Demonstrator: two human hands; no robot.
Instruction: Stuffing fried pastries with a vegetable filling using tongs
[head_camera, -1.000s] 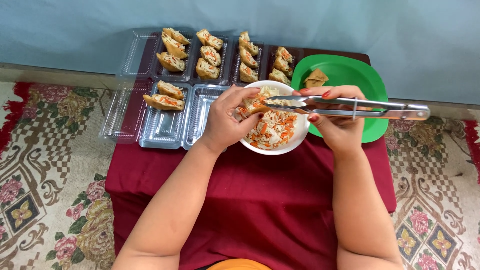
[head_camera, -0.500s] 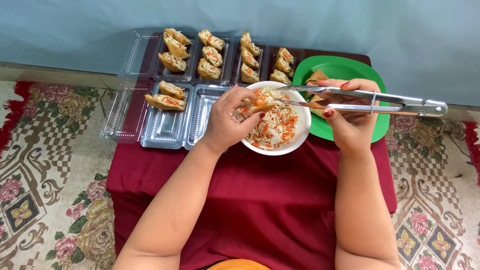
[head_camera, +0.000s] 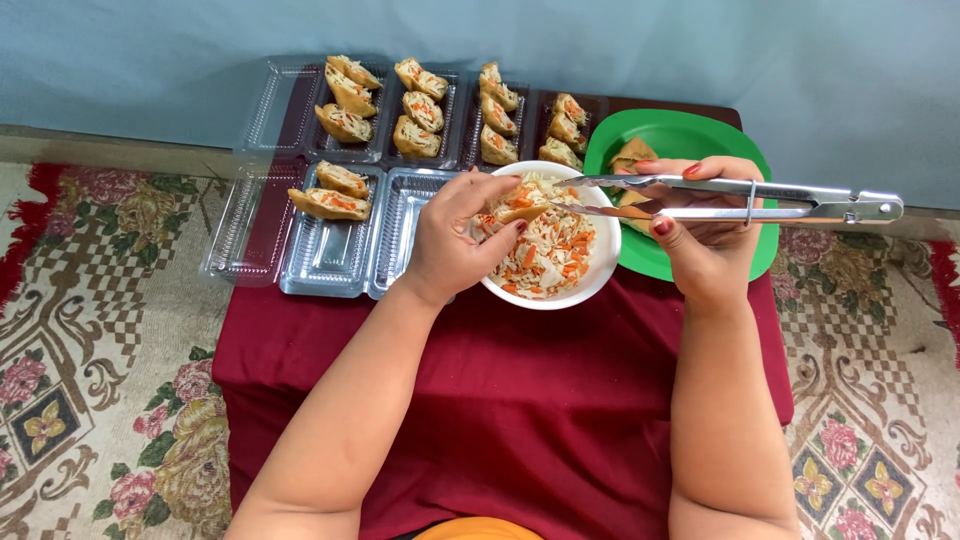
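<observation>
1. Here, I log a small fried pastry pocket (head_camera: 512, 212), held over the white bowl (head_camera: 600, 280), at its left side, above the shredded filling (head_camera: 550, 255).
2. My left hand (head_camera: 450, 245) has its fingers curled round the pocket and pinches it by the near edge; the hand rests over the bowl's left rim.
3. My right hand (head_camera: 700, 235) is closed round a pair of metal tongs (head_camera: 740, 200), gripped about midway along the arms. The tips point left and sit at the pocket's opening; I cannot tell whether they carry any filling.
4. The bowl stands on the dark red cloth (head_camera: 520, 400), touching the green plate (head_camera: 690, 135) on its right.
5. The green plate holds a few unfilled pockets (head_camera: 632, 152), partly hidden by my right hand.
6. Clear plastic trays (head_camera: 330, 255) lie to the left and behind the bowl; the back row holds filled pockets (head_camera: 418, 108), the near-left tray two more.
7. A patterned rug (head_camera: 90, 330) lies round the cloth.
</observation>
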